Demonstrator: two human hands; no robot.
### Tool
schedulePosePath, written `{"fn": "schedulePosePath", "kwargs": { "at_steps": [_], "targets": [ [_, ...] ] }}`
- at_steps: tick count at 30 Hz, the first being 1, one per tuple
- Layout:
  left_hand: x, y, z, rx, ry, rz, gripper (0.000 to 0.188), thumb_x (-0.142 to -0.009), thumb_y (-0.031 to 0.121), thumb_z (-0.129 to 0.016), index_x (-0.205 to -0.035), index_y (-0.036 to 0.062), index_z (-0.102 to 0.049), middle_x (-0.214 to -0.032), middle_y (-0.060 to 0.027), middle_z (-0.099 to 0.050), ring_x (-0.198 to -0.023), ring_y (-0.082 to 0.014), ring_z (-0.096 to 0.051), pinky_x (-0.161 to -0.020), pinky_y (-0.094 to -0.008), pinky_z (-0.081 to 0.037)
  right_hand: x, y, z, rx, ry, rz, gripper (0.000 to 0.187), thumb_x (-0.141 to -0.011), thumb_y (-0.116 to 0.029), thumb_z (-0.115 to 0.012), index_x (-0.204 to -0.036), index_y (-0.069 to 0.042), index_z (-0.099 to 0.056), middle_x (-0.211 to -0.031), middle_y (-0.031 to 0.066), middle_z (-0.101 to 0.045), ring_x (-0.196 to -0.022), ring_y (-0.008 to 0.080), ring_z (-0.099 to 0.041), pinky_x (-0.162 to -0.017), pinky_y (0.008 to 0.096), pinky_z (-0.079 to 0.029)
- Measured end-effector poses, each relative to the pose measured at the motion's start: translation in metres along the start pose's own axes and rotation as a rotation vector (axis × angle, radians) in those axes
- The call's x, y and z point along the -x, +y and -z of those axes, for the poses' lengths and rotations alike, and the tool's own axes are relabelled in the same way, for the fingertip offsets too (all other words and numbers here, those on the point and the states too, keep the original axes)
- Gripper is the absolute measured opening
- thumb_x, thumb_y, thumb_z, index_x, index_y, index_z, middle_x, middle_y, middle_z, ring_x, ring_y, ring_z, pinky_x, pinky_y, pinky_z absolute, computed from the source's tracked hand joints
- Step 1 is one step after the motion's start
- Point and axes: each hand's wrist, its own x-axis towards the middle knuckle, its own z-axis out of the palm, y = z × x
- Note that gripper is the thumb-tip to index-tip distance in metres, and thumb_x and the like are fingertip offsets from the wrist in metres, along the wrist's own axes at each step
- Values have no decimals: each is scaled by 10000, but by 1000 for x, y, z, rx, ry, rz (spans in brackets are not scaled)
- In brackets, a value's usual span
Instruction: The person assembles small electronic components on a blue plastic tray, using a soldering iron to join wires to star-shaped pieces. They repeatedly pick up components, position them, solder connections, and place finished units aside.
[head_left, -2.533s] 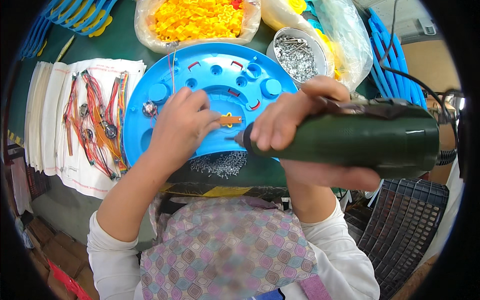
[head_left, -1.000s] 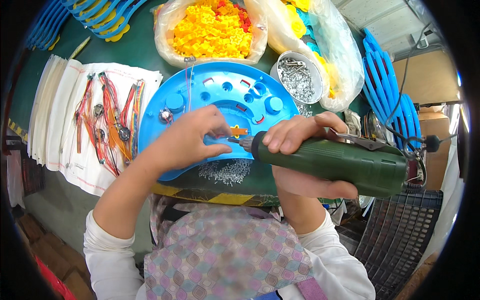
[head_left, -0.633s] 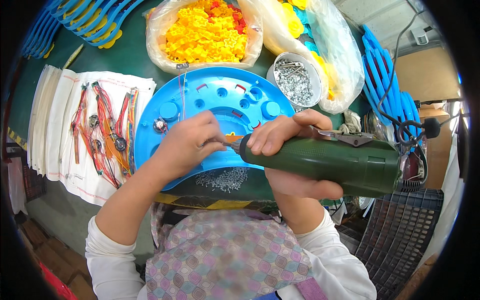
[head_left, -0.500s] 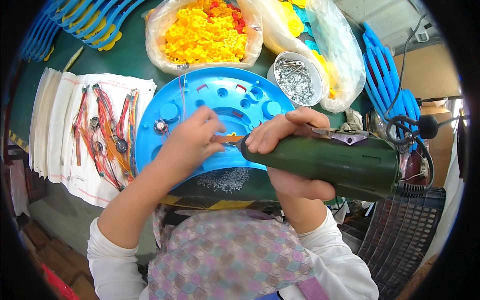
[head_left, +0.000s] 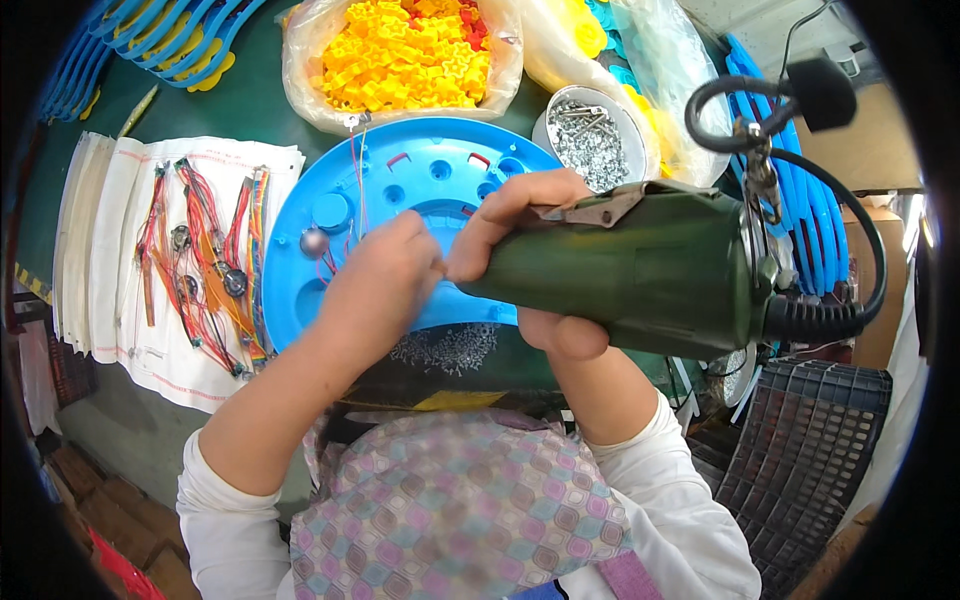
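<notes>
Right hand: we see its fingers wrapped firmly around the front of the green power screwdriver, thumb below and the others over the top.
Green power screwdriver: we find it lying nearly sideways above the right part of the blue shell, broad end to the right, with a black cord leaving that end; its bit is hidden from us.
Left hand: over the middle of the shell, its fingers curled in right beside the right hand's fingertips; we cannot tell what, if anything, they pinch.
Blue shell: on the green counter beneath both hands, curved, hollow side toward us, with round recesses and small red pieces inside.
Thin wires: we follow them from the shell's far rim down its left half, near a round metal piece.
Loose screws: heaped on the counter at the shell's near edge.
White bowl: just beside the shell's far right, holding metal hardware.
Yellow pieces: bagged beyond the shell, some red among them.
White sheets: left of the shell, carrying wired parts.
</notes>
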Motion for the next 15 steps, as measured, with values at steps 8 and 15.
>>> {"fn": "schedulePosePath", "kwargs": {
  "at_steps": [8,15],
  "targets": [
    [3,2,10,69,-9,-36,91,-887,50,-692,-927,-3,-628,-956,-174,-590,-909,-390,-625,-790,-458,-514,18,-22,-13,-154,86,37,1241,-613,-943,-617,-1365,28,-436,-863,127,-670,-770,254,-674,-731,392,-581],
    [15,8,20,181,73,-30,109,-880,25,-708,-956,15,-630,-947,-150,-625,-925,-361,-642,-795,-438,-519,58,-7,-22,-261,22,114,1055,-720,-790,-698,-1366,0,-432,-902,129,-658,-832,270,-669,-795,416,-564]
  ]
}}
